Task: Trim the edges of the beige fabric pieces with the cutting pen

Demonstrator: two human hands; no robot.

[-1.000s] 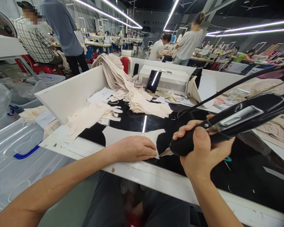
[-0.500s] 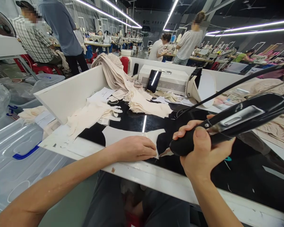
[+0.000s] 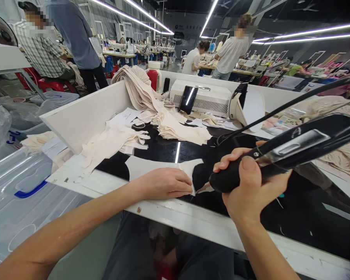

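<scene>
My left hand [image 3: 167,183] lies flat on a pale cut fabric piece [image 3: 151,168], its fingers pressing the right end near the table's front edge. Wrapped in my right hand [image 3: 251,190] is a black corded hand tool [image 3: 282,151] with a silver metal strip along its side. The tool's rounded dark end points left, toward the fabric's right corner. A thin pale shape shows just below that end on the glossy black tabletop [image 3: 303,217]; I cannot tell whether it is the tip or a reflection. My right palm is partly hidden behind the tool.
Behind the fabric lie a stack of beige pieces [image 3: 181,126] and another pile [image 3: 105,146]. A phone [image 3: 189,99] leans against a white vented box [image 3: 212,97]. The tool's black cable [image 3: 277,111] arcs across the right. Plastic bins [image 3: 23,217] stand left; several people work beyond.
The whole view has shifted very slightly left. Both hands, the fabric piece and the black tool hold nearly the same places.
</scene>
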